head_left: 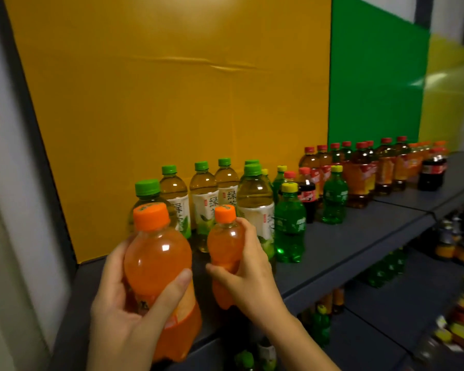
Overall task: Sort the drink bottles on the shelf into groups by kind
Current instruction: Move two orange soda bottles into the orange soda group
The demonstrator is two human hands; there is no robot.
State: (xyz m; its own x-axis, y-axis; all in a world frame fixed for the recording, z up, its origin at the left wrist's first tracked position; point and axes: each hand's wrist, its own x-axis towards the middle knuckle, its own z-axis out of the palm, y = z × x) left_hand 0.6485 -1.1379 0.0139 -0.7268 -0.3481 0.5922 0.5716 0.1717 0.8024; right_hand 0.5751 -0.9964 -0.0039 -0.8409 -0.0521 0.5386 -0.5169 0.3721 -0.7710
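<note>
My left hand (123, 311) grips an orange soda bottle (158, 261) with an orange cap, held in front of the shelf's left end. My right hand (249, 274) grips a second, smaller-looking orange soda bottle (225, 245) just to its right. Behind them stand several green-tea bottles (204, 199) with green caps. To their right are green soda bottles (289, 223) with yellow caps and a dark cola bottle (307, 194). Farther right stand several amber tea bottles (359, 172) with red caps, orange bottles and another cola bottle (434, 170).
The grey shelf (359, 236) runs from lower left to upper right, backed by an orange panel (172, 89) and a green panel (373, 89). A grey upright bounds the left end. Lower shelves (381, 317) hold more bottles.
</note>
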